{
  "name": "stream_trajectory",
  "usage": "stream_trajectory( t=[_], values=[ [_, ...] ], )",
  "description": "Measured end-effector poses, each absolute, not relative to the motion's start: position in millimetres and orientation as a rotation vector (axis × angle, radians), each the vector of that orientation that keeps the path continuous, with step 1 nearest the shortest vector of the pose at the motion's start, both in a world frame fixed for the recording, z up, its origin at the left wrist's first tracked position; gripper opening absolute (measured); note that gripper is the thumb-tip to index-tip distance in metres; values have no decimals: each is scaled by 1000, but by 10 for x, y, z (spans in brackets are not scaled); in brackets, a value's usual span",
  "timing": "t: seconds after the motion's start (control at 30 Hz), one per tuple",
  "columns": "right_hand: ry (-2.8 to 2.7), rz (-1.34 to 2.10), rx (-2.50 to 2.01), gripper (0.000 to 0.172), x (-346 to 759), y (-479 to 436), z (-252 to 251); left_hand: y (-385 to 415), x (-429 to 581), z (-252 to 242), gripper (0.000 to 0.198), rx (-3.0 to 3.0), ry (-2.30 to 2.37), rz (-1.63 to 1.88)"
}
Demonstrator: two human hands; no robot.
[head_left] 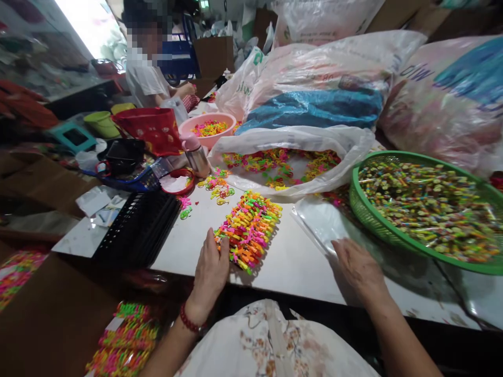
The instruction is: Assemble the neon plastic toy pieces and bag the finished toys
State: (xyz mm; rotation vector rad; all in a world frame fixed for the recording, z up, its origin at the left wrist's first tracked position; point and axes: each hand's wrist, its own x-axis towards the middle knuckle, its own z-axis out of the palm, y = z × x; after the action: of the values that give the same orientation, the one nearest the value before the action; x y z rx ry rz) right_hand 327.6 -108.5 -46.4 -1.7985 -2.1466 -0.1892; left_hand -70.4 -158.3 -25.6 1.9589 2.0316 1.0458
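A packed row of small colourful plastic pieces (249, 229) lies on the white table (298, 264) in front of me. My left hand (210, 272) rests at the near end of that row, fingers curled against it. My right hand (356, 267) lies palm down, fingers stretched out, on a stack of clear plastic bags (322, 222) beside a green basket (377, 222) full of wrapped coloured sticks.
An open white bag (291, 165) holds loose coloured pieces, with big filled sacks (314, 89) behind it. A black tray stack (137, 230), a metal flask (196, 154), a pink bowl (208, 128) and a red bag (151, 131) stand left. Another person (147, 68) sits at the far end.
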Motion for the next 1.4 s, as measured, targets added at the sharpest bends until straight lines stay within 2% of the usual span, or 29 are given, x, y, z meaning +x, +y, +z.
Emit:
stream_trajectory(
  t=[0.1,0.27,0.43,0.6,0.8,1.13,1.4],
  values=[
    [-2046,-217,-1932,38,3304,-986,-395,-1731,-631,-227,42,2046,1989,938],
    [-2052,-112,-2037,24,3393,-816,-390,-1689,-669,-100,49,2036,2035,845],
    [-2095,-332,-2081,23,3459,-747,-422,-1551,-677,149,49,1945,2129,769],
    [-2102,-575,-1999,23,3455,-641,-293,-1462,-570,330,38,2028,1991,920],
    [-2122,-571,-1968,16,3346,-444,-14,-1359,-370,337,23,2204,1735,1062],
    [-2218,-605,-1937,23,3300,-371,139,-1213,-278,291,20,2397,1628,997],
    [-2212,-655,-1848,23,3335,-387,22,-1188,-224,327,24,2525,1505,910]
  ],
)
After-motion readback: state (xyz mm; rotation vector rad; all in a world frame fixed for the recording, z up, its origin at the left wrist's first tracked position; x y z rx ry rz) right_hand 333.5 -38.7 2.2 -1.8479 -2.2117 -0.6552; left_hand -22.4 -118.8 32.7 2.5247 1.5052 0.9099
